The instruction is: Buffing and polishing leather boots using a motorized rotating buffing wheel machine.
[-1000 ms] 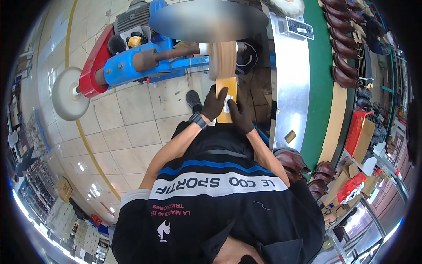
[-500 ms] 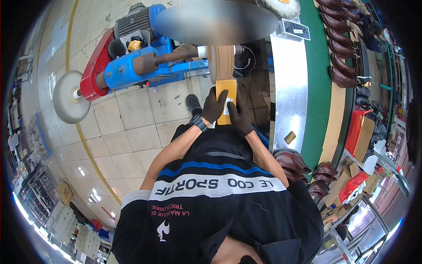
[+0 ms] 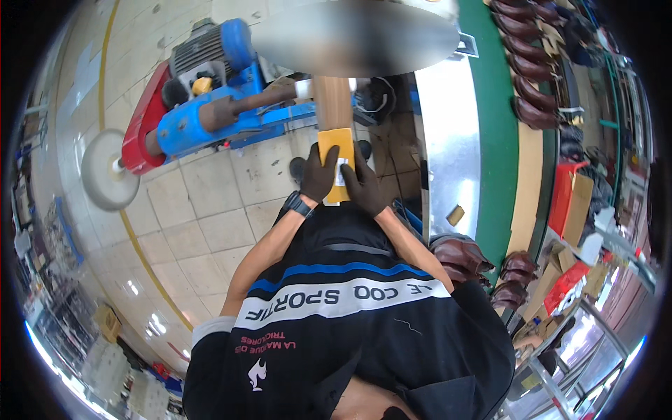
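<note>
Both my gloved hands hold a yellow rectangular block (image 3: pixel 334 143) with a white label on it. My left hand (image 3: pixel 318 175) is closed on its left side, thumb over the top face. My right hand (image 3: pixel 365 187) grips the right side near the close end, thumb by the label. In this view the block's far end meets the near edge of a brown wheel (image 3: pixel 332 101); whether it presses there I cannot tell. The wheel sits on the shaft of a blue machine (image 3: pixel 183 129), and its surface looks streaked.
A blurred grey disc (image 3: pixel 357 42) covers the top of the view. To the right runs a metal bench (image 3: pixel 448 154) bearing a small brown block (image 3: pixel 456 215). Brown leather shoes (image 3: pixel 535 112) line the far right, with more (image 3: pixel 458 259) closer. A white wheel (image 3: pixel 110 170) is at left.
The whole view has shifted, so the machine, hands and block appear further left. My grip on the block looks the same. The brown wheel's surface looks more smeared.
</note>
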A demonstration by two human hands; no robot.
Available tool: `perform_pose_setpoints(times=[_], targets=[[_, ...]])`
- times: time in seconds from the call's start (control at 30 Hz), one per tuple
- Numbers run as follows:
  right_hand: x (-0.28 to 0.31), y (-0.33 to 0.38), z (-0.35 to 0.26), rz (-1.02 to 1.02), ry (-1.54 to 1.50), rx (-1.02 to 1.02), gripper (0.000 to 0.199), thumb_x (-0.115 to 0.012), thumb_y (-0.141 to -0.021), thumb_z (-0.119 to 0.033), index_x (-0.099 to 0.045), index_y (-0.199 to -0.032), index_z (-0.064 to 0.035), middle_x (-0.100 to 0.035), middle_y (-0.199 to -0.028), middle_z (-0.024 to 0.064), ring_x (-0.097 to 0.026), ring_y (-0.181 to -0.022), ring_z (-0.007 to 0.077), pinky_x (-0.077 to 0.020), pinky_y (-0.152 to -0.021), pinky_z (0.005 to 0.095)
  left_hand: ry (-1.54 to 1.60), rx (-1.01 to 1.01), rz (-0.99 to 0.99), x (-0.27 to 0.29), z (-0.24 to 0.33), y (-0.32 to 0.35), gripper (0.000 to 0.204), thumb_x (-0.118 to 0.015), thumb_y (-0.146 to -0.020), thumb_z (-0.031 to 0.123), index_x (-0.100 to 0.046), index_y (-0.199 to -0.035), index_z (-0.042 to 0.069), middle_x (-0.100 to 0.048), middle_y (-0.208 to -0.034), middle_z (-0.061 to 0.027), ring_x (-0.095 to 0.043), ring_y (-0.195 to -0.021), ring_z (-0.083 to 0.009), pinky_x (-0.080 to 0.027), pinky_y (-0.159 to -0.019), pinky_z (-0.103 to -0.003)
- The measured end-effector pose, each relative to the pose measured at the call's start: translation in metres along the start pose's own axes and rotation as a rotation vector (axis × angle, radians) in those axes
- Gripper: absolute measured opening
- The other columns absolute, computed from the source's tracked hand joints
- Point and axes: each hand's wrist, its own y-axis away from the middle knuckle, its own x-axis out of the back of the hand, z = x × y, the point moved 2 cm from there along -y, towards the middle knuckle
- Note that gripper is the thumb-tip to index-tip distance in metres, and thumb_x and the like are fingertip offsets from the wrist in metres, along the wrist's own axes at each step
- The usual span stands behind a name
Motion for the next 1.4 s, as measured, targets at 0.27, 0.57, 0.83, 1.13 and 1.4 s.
perform_pose_setpoints(times=[0.27,0.57,0.83,1.13,1.4], targets=[[0.108,-0.01,0.058,0.304,0.136,-0.159,0.046,-0.053,-0.09,-0.027,-0.047,-0.126,-0.0009,-0.057,-0.117,0.0201,-0.055,-0.11,0.0287,-0.0422,-0.091,0.0339,-0.32,0.168,-0.634,-0.044,0.0,0.01,0.049,-0.058,-0.085,0.033,-0.049,-0.122,0.003,-0.065,-0.087,-0.0149,-0.064,-0.078,-0.0244,-0.049,-0.069,-0.033],[0.267,-0.057,0.112,0.555,0.59,-0.161,0.043,-0.055,-0.084,-0.035,-0.054,-0.117,-0.0074,-0.059,-0.101,0.0204,-0.056,-0.095,0.0351,-0.0447,-0.084,0.0418,-0.557,0.139,-0.833,-0.033,-0.043,-0.002,0.039,-0.055,-0.087,0.027,-0.053,-0.117,0.002,-0.063,-0.096,-0.0157,-0.061,-0.084,-0.0231,-0.049,-0.071,-0.031],[0.616,-0.098,0.109,1.082,0.848,-0.209,0.032,-0.055,-0.08,-0.025,-0.053,-0.105,-0.0054,-0.056,-0.107,0.0217,-0.055,-0.097,0.0391,-0.0455,-0.081,0.0454,-0.593,0.398,-0.736,-0.051,0.007,-0.002,0.04,-0.054,-0.088,0.023,-0.051,-0.121,0.0,-0.063,-0.098,-0.0143,-0.062,-0.081,-0.0171,-0.05,-0.068,-0.028],[0.507,-0.064,-0.002,0.824,0.916,-0.04,0.018,-0.053,-0.086,-0.025,-0.061,-0.09,-0.0099,-0.063,-0.082,0.0155,-0.06,-0.074,0.0371,-0.0485,-0.065,0.0429,-0.277,0.013,-0.668,-0.19,0.072,-0.067,0.04,-0.059,-0.086,0.014,-0.05,-0.122,-0.002,-0.061,-0.104,-0.0125,-0.057,-0.096,-0.0173,-0.046,-0.081,-0.029],[0.314,0.036,-0.106,1.026,0.387,0.268,0.019,-0.067,-0.076,-0.003,-0.061,-0.095,-0.0012,-0.064,-0.081,0.0107,-0.062,-0.067,0.0178,-0.0487,-0.062,0.0258,0.827,-0.134,-0.653,-0.233,0.194,-0.079,0.094,-0.07,-0.069,0.012,-0.011,-0.142,0.011,-0.046,-0.125,-0.0177,-0.05,-0.113,-0.0284,-0.043,-0.095,-0.04]])
